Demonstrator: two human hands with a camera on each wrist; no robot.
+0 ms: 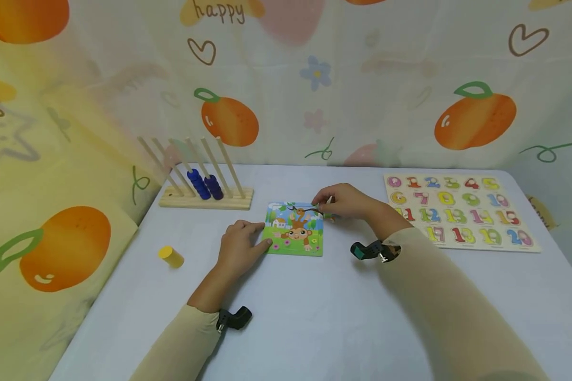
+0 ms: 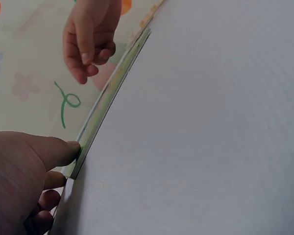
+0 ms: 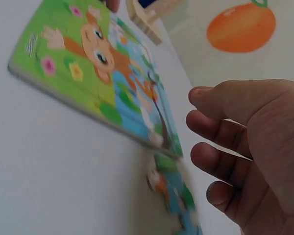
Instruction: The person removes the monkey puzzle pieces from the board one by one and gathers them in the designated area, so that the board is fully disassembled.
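Observation:
A square monkey jigsaw puzzle lies flat on the white table. At its left edge rests my left hand, thumb over the rim and index finger beside it. In the left wrist view, the thumb touches the puzzle's edge near a corner. My right hand hovers at the puzzle's upper right corner. Its fingers are loosely bent with nothing between them in the right wrist view. Just off the puzzle's edge, loose jigsaw pieces in blue and green lie below those fingers, blurred.
Behind to the left stands a wooden peg rack with dark blue beads on two pegs. A yellow cylinder sits at the left. On the right lies a number board. A patterned curtain hangs along the table's far edge.

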